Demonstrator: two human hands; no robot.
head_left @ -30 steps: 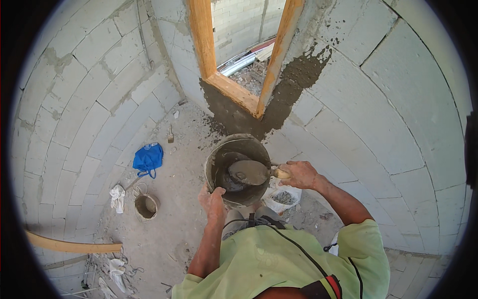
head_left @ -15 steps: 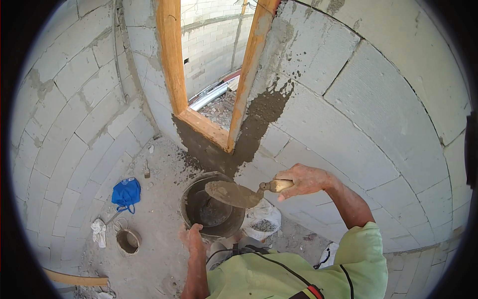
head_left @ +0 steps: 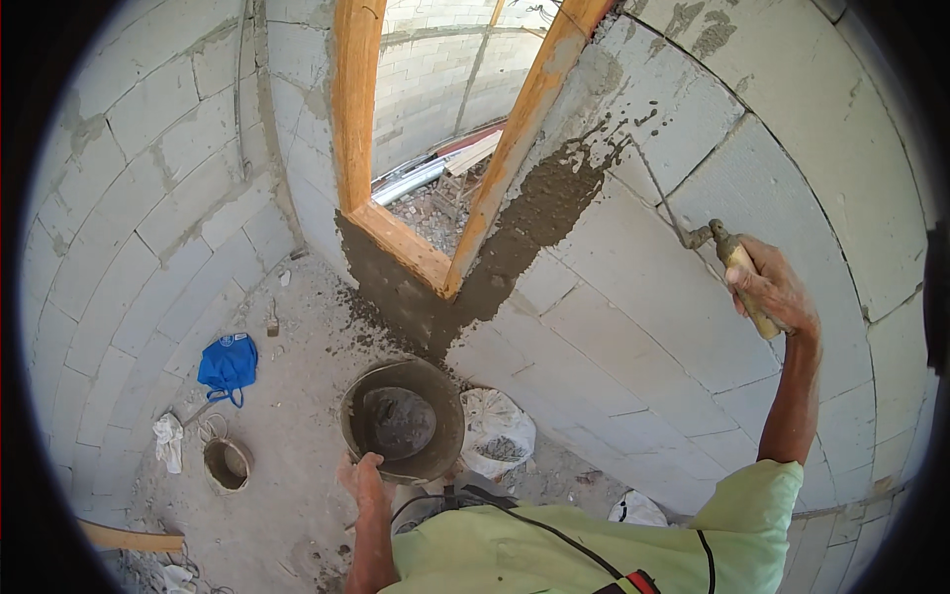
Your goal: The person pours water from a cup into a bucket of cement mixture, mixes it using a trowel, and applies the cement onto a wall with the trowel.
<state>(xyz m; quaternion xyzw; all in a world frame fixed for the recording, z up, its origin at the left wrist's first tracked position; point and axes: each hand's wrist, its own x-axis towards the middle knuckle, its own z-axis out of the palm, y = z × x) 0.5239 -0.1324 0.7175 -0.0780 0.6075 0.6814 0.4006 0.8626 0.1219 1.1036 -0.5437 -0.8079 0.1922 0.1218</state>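
My right hand is closed around the wooden handle of a trowel, raised in front of the block wall at the right. The trowel's blade shows nearly edge-on, beside the end of a dark patch of wet mortar. That patch runs down the wall along the wooden frame and under its lower corner. Low in front of me, my left hand grips the near rim of a round bucket. Some grey mortar lies in the bucket's bottom.
A white sack stands right of the bucket, against the wall. On the floor at left are a blue cloth bag, a small pail, a white rag and a brush. A wooden board lies at lower left.
The trowel has risen from above the bucket toward the upper right, and its blade has turned edge-on. My left hand stays on the bucket rim. The view has shifted slightly.
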